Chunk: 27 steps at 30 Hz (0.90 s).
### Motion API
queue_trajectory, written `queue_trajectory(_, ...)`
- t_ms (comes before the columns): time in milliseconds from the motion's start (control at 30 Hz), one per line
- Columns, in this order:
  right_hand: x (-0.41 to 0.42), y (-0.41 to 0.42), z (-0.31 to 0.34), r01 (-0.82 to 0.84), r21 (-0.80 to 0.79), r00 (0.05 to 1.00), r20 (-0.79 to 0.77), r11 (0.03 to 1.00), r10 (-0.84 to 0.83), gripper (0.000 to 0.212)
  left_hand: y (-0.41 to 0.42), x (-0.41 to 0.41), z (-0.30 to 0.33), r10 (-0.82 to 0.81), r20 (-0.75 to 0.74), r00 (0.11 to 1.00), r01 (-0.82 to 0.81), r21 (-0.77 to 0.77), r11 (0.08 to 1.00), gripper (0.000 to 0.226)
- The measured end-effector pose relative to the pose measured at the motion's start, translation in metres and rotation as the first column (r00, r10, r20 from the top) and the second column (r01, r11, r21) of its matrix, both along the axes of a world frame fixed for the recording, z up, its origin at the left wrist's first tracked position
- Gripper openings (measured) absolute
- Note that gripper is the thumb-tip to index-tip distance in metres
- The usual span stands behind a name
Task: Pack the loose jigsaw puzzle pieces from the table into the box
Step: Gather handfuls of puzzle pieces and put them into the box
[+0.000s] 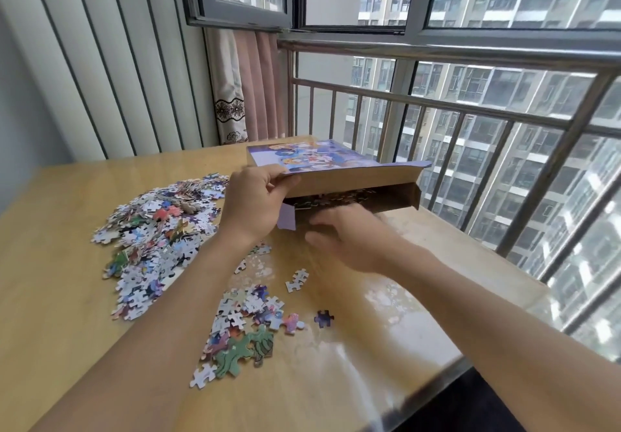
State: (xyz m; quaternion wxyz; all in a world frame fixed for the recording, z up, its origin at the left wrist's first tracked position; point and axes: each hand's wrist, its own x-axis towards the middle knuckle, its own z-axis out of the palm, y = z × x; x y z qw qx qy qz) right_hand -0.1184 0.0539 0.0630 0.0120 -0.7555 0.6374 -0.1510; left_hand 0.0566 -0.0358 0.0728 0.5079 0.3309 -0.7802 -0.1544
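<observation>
A purple jigsaw box with a cartoon picture lies at the back of the wooden table, its near end flap lifted. My left hand grips the flap's left corner and holds it up. Dark puzzle pieces show inside the opening. My right hand is blurred just in front of the opening, fingers stretched out flat; whether it carries pieces is not visible. A big heap of loose pieces lies left of my left arm. A smaller cluster lies near the front, with a few strays beside it.
A metal railing and windows run along the table's far and right sides. A pink curtain hangs at the back corner. The table's right front edge drops off to a dark floor.
</observation>
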Motion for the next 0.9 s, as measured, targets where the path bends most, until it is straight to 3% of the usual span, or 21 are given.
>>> queue_trajectory(133, 0.027, 0.054, -0.034, -0.054, 0.063, 0.989, 0.140, 0.997, 0.045, 0.068, 0.002, -0.002, -0.009, -0.017, 0.046, 0.999, 0.013, 0.069, 0.998, 0.016)
queue_trajectory(267, 0.044, 0.061, -0.056, -0.014, 0.249, 0.995, 0.094, 0.969, -0.009, 0.091, -0.009, 0.003, -0.016, -0.076, 0.114, 0.991, 0.053, 0.195, 0.979, 0.021)
queue_trajectory(400, 0.069, 0.048, -0.065, -0.019, 0.211, 0.996, 0.088, 0.977, 0.000, 0.098, -0.011, 0.014, -0.016, -0.250, 0.160, 0.955, 0.163, 0.420, 0.893, 0.009)
queue_trajectory(567, 0.087, 0.034, -0.066, -0.010, 0.213, 0.983, 0.182, 0.977, -0.029, 0.101, 0.002, 0.049, -0.012, -0.313, 0.202, 0.928, 0.174, 0.508, 0.844, 0.010)
queue_trajectory(667, 0.105, 0.032, -0.065, 0.007, 0.221, 0.969, 0.239, 0.975, -0.061, 0.098, 0.013, 0.084, -0.024, -0.208, 0.272, 0.939, 0.051, 0.492, 0.869, 0.014)
queue_trajectory(767, 0.132, 0.028, -0.062, -0.008, 0.231, 0.923, 0.375, 0.973, -0.081, 0.092, 0.031, 0.121, -0.037, 0.002, 0.225, 0.974, -0.088, 0.373, 0.924, 0.014)
queue_trajectory(833, 0.147, 0.023, -0.059, -0.015, 0.200, 0.848, 0.522, 0.980, -0.093, 0.076, 0.043, 0.144, -0.044, 0.114, 0.135, 0.984, -0.144, 0.244, 0.959, 0.013)
queue_trajectory(900, 0.153, 0.016, -0.052, -0.064, 0.162, 0.724, 0.687, 0.985, -0.066, 0.074, 0.049, 0.161, -0.051, 0.169, 0.060, 0.984, -0.178, 0.205, 0.963, 0.012)
